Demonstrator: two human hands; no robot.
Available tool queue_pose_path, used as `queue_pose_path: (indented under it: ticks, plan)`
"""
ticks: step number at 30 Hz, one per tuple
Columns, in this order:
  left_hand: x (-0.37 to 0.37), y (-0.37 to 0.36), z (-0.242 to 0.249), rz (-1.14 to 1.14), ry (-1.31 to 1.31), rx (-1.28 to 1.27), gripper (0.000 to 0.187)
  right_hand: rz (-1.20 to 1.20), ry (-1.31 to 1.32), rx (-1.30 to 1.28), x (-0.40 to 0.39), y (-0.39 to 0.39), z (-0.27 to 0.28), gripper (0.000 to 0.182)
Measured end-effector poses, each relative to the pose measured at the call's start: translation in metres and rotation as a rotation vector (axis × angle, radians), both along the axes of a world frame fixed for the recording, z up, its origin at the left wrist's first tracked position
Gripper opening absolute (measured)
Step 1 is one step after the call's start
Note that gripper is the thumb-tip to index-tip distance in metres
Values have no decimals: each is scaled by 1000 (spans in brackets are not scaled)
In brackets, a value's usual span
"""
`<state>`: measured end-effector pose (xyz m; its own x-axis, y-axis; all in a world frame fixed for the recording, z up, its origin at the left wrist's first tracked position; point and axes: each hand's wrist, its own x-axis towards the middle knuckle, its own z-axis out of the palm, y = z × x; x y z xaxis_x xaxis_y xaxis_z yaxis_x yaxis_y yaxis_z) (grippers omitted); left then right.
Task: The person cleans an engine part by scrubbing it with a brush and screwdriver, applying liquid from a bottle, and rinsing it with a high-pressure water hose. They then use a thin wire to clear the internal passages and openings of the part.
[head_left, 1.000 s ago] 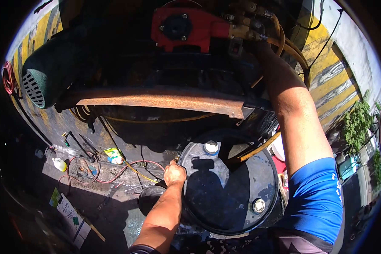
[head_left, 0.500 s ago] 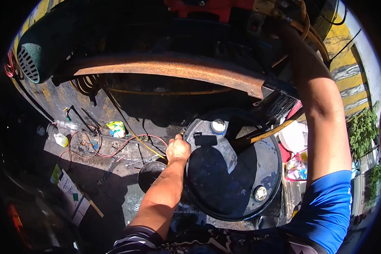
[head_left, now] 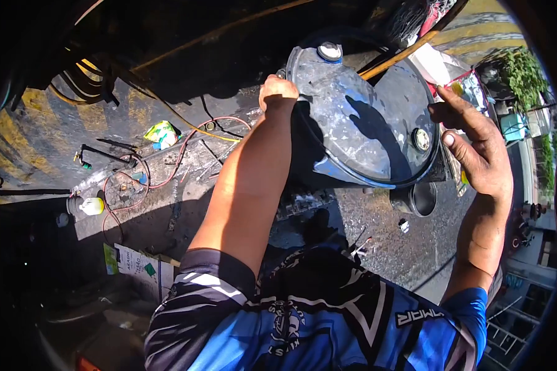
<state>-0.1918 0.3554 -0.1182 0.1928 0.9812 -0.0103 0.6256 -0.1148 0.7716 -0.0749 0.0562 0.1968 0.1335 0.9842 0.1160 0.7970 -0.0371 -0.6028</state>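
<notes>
A large dark plastic drum (head_left: 346,123) stands in front of me, its top marked with pale scuffs. It has a white-and-blue cap (head_left: 330,52) at the far edge and a pale cap (head_left: 421,140) near the right rim. My left hand (head_left: 278,91) is closed at the drum's left edge; whatever its fingers grip is hidden. Beyond the right rim, my right hand (head_left: 481,148) is raised with fingers and thumb apart, holding nothing. A yellow-brown hose (head_left: 399,57) runs across the drum's far side. The right hand's shadow falls on the drum top.
To the left lie a red hose (head_left: 181,154), a bright yellow-green packet (head_left: 162,134) and a jug of yellow liquid (head_left: 91,206). A printed carton (head_left: 143,267) lies nearer me. By the drum's near right side is a black bucket (head_left: 423,199). Plants (head_left: 520,75) grow at far right.
My right hand has come down from the machinery above to beside the drum's right rim, now open. My left hand stays at the drum's left edge. The view has shifted and turned.
</notes>
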Motion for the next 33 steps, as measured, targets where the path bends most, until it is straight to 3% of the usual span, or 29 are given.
queue_pose_path:
  ticks: [2, 4, 5, 7, 8, 10, 13, 14, 15, 19, 22, 24, 25, 28, 29, 32, 33]
  plan:
    - [-33, 7, -1, 81, -51, -243, 31, -126, 106, -228, -53, -36, -49, 54]
    - [-75, 22, -19, -357, 384, -195, 27, -154, 311, -314, -99, -61, -113, 53]
    - [-92, 8, -27, -247, 34, -483, 24, -159, 397, -278, -126, -68, -147, 51]
    - [-131, -31, -20, 255, -793, -960, 20, -170, 564, -222, -179, -65, -215, 51]
    - [-145, -49, -27, 237, -754, -962, 21, -185, 652, -204, -204, -59, -245, 52]
    - [-174, -83, -45, 160, -720, -1024, 24, -236, 419, -227, -247, -38, -276, 58]
    - [-190, -125, -57, 59, -755, -1032, 42, -346, 128, 105, -289, -21, -333, 64]
    - [-194, -140, -58, 36, -773, -1009, 54, -397, 66, 142, -296, -17, -343, 64]
    - [-202, -147, -66, -66, -744, -1044, 50, -453, 5, 173, -302, -16, -352, 63]
    - [-222, -185, -50, -228, -704, -1007, 61, -535, 374, 163, -315, -29, -372, 59]
    - [-227, -215, -9, -163, -648, -877, 50, -591, 482, 182, -324, -37, -362, 56]
    - [-235, -197, -21, -283, -620, -910, 42, -638, 578, 264, -335, -38, -348, 56]
    - [-234, -192, -17, -349, -609, -933, 40, -676, 629, 189, -339, -45, -330, 56]
    - [-233, -193, 8, -239, -509, -1084, 44, -821, 679, 284, -360, -48, -342, 54]
    - [-229, -181, -4, -258, -492, -1146, 55, -855, 661, 342, -366, -45, -353, 54]
    - [-208, -151, -45, -411, -649, -1504, 55, -971, 657, 424, -390, -34, -384, 54]
    - [-203, -153, -51, -352, -600, -1494, 52, -1008, 691, 396, -400, -34, -378, 53]
